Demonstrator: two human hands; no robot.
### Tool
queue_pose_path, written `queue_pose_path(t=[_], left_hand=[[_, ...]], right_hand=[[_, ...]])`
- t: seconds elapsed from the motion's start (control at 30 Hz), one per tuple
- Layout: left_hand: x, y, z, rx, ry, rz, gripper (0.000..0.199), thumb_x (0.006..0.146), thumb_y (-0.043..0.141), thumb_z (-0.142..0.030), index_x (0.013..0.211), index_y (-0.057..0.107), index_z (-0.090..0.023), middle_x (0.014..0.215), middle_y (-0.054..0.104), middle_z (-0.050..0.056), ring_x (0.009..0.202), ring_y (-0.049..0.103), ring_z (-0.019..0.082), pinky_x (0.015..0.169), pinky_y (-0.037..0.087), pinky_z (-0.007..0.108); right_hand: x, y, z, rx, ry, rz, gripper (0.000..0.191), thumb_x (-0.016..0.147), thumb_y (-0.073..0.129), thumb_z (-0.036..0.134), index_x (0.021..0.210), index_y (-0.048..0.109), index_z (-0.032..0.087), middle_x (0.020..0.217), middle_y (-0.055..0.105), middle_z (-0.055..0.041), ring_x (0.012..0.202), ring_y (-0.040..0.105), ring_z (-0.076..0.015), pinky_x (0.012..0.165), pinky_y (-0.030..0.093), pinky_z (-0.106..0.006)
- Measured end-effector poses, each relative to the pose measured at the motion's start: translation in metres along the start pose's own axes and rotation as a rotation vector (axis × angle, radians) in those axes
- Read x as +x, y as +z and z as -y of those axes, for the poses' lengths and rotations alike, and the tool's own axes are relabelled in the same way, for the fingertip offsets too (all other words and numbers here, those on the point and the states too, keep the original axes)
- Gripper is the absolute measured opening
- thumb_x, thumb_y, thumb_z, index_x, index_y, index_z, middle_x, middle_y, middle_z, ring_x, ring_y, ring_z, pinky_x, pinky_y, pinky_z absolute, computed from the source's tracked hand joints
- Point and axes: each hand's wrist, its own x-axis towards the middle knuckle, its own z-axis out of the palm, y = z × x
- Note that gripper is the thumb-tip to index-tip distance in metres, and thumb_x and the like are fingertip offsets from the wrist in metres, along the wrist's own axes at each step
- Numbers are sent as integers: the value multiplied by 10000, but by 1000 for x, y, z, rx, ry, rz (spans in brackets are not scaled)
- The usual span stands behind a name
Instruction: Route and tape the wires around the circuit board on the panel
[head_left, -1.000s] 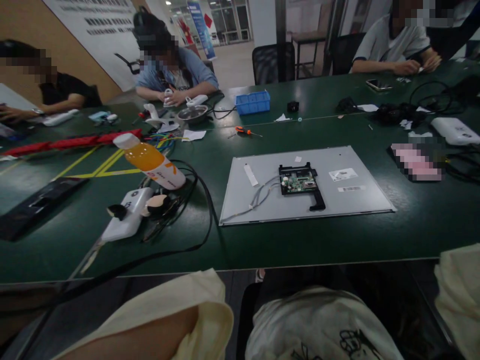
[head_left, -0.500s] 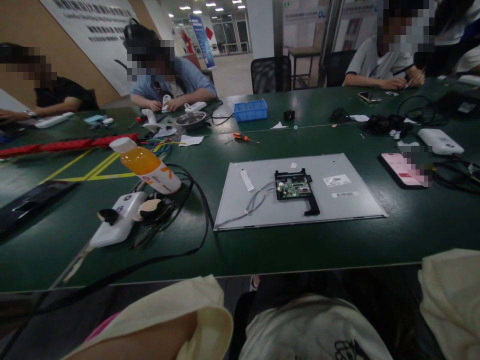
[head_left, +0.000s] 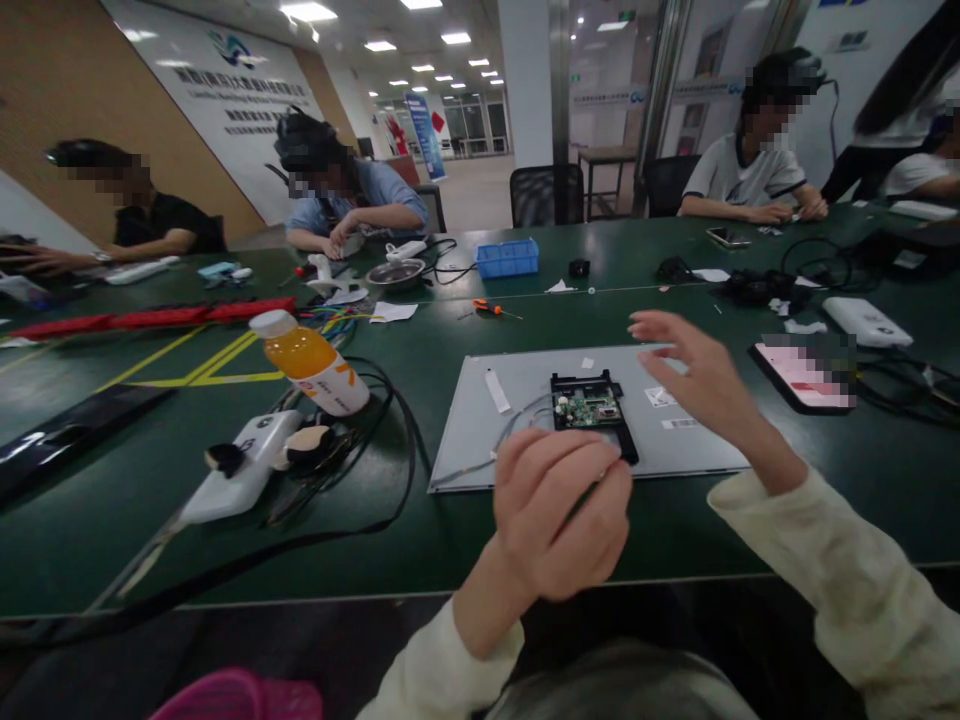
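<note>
Stage, as we judge it: hands in posn. over the work, no firm grip on it visible. The flat panel lies on the green table in front of us, w/ circuit board & black bracket facing up near its middle, thin cables running off to the L. Our L hand is at the panel's near edge, fingers curled in; can't tell if anything sits inside them. Our R hand is above the panel's R part, fingers open, thumb apart, nothing held. Contact w/ panel: can't confirm for either hand. Any move onto the board would call for L fingers opened first & light fingertip contact at the bracket, clear of comps. & cables. Vis. limits: L palm is hidden; L hand masks part of the near edge & lower bracket; R hand & wrist cover the far R corner & R side, incl. part of the label area. Label text n/r (too small). The phone to the R is part-pixelated. Orange screwdriver lies beyond the panel; tip type unclear.
</note>
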Motion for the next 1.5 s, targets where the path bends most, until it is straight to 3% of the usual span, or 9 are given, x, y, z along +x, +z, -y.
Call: queue_pose_path(t=[0.1,0.2,0.37,0.57,0.83,1.03,1.2,1.33,1.5], left_hand=[[14,39,16,34,-29,224,184,881,442,-193,977,599,-206,1046,622,57,1008,558,202,872,431,373],[24,83,50,41,-221,423,218,891,420,-209,1054,563,-193,1095,597,73,1011,555,204,852,440,353],[18,122,99,-5,-427,381,258,903,429,-241,1139,521,-190,1138,574,80,1081,528,205,926,410,351],[2,126,104,-64,-471,335,263,926,391,-267,1149,511,-198,1184,553,82,1139,489,203,974,374,367],[-6,134,92,-91,-455,384,259,943,350,-271,1140,506,-208,1161,561,61,1099,509,187,964,379,349],[-10,137,93,-96,-412,414,272,918,372,-200,1165,486,-202,1190,547,62,1123,493,190,969,381,350],[-10,137,95,-104,-424,437,264,910,388,-205,1150,497,-199,1171,557,63,1099,509,197,969,391,363],[-11,137,97,-123,-424,440,246,906,399,-214,1123,513,-194,1133,572,64,1054,531,193,942,417,356],[-11,137,97,-123,-421,439,217,894,423,-208,1074,543,-188,1113,579,65,1046,538,191,947,422,354]], right_hand=[[-1,34,-49,-181,31,106,340,837,493,242,1166,568,205,1147,609,-85,1097,546,-236,966,424,-445],[-11,46,-93,-303,127,118,322,791,511,208,1094,609,164,1127,613,-106,1098,539,-241,987,401,-422],[-26,29,-128,-407,290,236,365,722,595,218,1080,635,158,1119,619,-118,1090,547,-251,963,407,-379],[-33,19,-144,-367,457,359,379,708,635,250,1081,647,181,986,677,-81,919,626,-210,839,456,-313],[-35,24,-142,-289,485,371,227,734,597,211,942,687,199,796,697,-26,753,645,-158,700,463,-249],[-32,27,-139,-321,453,329,156,734,600,241,852,682,182,900,661,-56,751,626,-147,706,452,-252],[-26,31,-133,-242,457,350,122,773,547,227,818,655,193,824,676,-26,735,626,-146,682,447,-249],[-18,37,-133,-292,443,388,124,775,550,221,833,655,187,823,675,-33,756,629,-151,676,437,-246],[-3,50,-127,-431,370,377,228,800,527,210,979,658,159,1007,647,-92,844,616,-168,799,427,-275]])
